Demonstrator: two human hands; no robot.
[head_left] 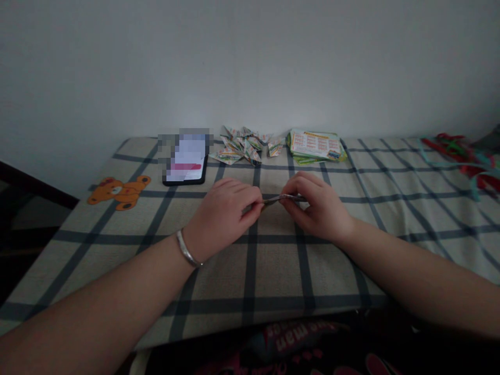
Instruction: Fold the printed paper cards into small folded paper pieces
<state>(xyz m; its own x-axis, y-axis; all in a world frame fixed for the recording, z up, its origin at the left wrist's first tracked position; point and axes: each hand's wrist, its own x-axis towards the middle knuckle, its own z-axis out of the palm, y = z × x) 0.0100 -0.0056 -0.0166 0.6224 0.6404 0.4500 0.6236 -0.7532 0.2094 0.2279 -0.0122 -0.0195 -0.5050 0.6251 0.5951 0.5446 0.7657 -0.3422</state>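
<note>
A thin folded strip of paper (pixel 274 199), seen nearly edge-on, spans the gap between my two hands above the checked tablecloth. My left hand (pixel 230 208), with a silver bangle on its wrist, pinches the strip's left end between thumb and forefinger. The other end sits in the pinch of my right hand (pixel 315 203). Behind my hands lies a loose heap of folded printed paper pieces (pixel 244 146). To the right of that heap is a stack of printed paper sheets (pixel 316 146), green at the edges.
A phone (pixel 187 161) with a lit, partly blurred screen lies at the back left. Nearer the left edge is an orange bear cutout (pixel 119 192). Red, green and pale blue ribbons (pixel 457 153) are bunched at the far right. A white wall (pixel 250 67) rises behind the table.
</note>
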